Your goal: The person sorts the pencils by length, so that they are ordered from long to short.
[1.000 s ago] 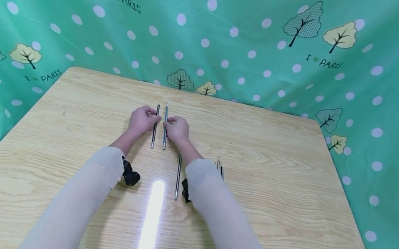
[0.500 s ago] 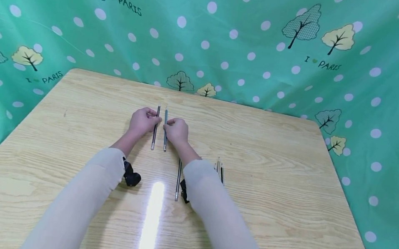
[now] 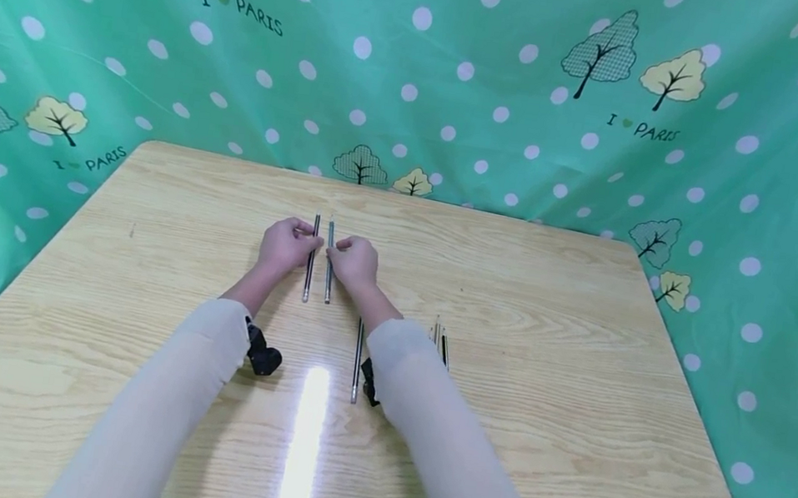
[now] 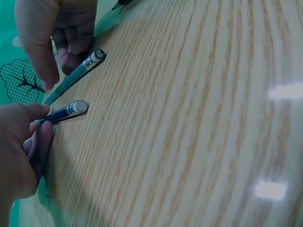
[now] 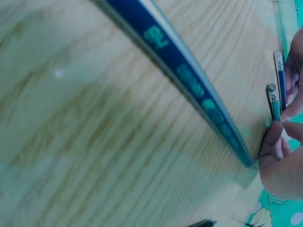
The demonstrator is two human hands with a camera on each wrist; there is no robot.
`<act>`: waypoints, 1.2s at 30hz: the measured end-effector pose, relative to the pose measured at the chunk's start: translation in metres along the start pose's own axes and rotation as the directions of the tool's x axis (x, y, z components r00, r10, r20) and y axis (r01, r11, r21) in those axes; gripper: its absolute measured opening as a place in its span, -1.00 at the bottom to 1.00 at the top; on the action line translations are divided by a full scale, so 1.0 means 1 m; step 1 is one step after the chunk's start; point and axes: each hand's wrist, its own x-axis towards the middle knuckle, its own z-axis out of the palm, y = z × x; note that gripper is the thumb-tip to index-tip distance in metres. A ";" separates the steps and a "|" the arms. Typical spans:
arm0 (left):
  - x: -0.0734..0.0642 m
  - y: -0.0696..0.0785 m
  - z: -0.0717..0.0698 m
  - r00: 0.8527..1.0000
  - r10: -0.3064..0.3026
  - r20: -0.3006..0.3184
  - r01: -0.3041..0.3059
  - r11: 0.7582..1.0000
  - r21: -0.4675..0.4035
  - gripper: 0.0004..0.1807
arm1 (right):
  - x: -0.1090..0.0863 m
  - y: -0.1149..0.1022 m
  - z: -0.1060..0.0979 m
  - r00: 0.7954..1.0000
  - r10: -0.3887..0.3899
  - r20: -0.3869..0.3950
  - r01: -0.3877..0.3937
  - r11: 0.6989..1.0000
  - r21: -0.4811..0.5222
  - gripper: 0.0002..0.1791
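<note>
My left hand (image 3: 283, 245) pinches a dark pencil (image 3: 308, 275) between thumb and fingers, its eraser end pointing toward me. Just right of it, my right hand (image 3: 355, 260) pinches a blue-green pencil (image 3: 328, 280), nearly parallel to the first with a narrow gap between. Both silver-banded eraser ends show close over the wood in the left wrist view, on the dark pencil (image 4: 71, 109) and the blue-green pencil (image 4: 83, 68). Another dark pencil (image 3: 356, 370) lies nearer me beside the right forearm; in the right wrist view this pencil (image 5: 189, 80), lettered HB, crosses large in front.
Several more pencils (image 3: 443, 347) lie right of the right forearm, partly hidden by the sleeve. The wooden table (image 3: 575, 407) meets a green dotted cloth (image 3: 458, 88) at its back edge. A bright glare strip (image 3: 303, 447) crosses the front of the tabletop.
The blue-green pencil's eraser end has swung slightly right, then back left. Both hands keep their grips in nearly the same place. The head view has tilted up a little.
</note>
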 end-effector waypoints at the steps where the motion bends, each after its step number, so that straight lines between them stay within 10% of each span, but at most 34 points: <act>1: 0.000 0.001 0.000 1.000 0.001 -0.001 -0.001 1.000 -0.001 -0.60 | 0.000 0.000 -0.002 1.000 0.003 -0.001 -0.003 1.000 0.009 -0.75; 23: -0.010 0.002 -0.013 0.998 0.001 0.064 0.007 0.991 -0.131 -0.51 | -0.006 0.007 -0.057 0.995 -0.013 0.103 -0.002 0.990 0.144 -0.72; 36: -0.025 0.015 -0.017 0.992 0.071 0.102 -0.065 0.996 -0.068 -0.49 | -0.022 0.021 -0.086 0.980 -0.075 0.186 0.050 0.989 0.136 -0.70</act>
